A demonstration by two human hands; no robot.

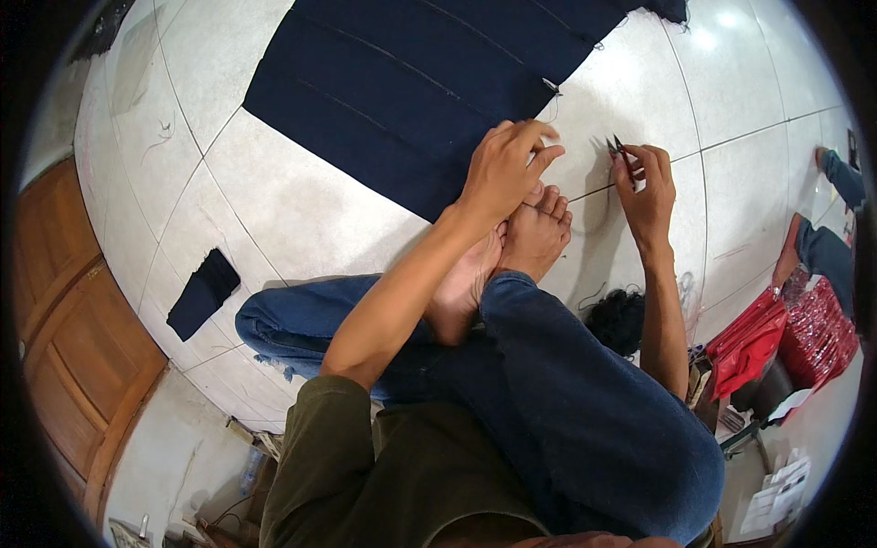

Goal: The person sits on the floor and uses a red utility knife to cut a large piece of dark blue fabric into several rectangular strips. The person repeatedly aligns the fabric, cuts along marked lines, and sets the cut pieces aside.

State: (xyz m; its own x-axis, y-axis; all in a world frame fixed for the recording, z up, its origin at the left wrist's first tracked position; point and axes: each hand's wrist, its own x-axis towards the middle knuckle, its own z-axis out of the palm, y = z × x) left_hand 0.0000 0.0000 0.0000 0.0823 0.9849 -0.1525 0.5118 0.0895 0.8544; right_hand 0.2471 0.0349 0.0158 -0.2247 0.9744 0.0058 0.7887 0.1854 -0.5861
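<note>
My left hand (512, 164) hovers above my bare feet, next to the near right corner of a large dark navy cloth (384, 100). Its thumb and forefinger are apart, slightly blurred, with nothing visible between them. To its right, my right hand (650, 192) is closed around small dark thread snips (621, 148), whose two pointed blades stand apart and face away from me. The cloth lies spread on the floor, crossed by several pale seam lines. Loose threads (551, 87) stick out along its right edge.
A small dark cloth piece (205, 294) lies on the white tiled floor (301, 183) at left. Beside my right forearm sits a tangled black thread heap (617, 321). Red plastic packages (818, 333) are at the right, near another person's leg (818, 256). A wooden door (82, 338) stands left.
</note>
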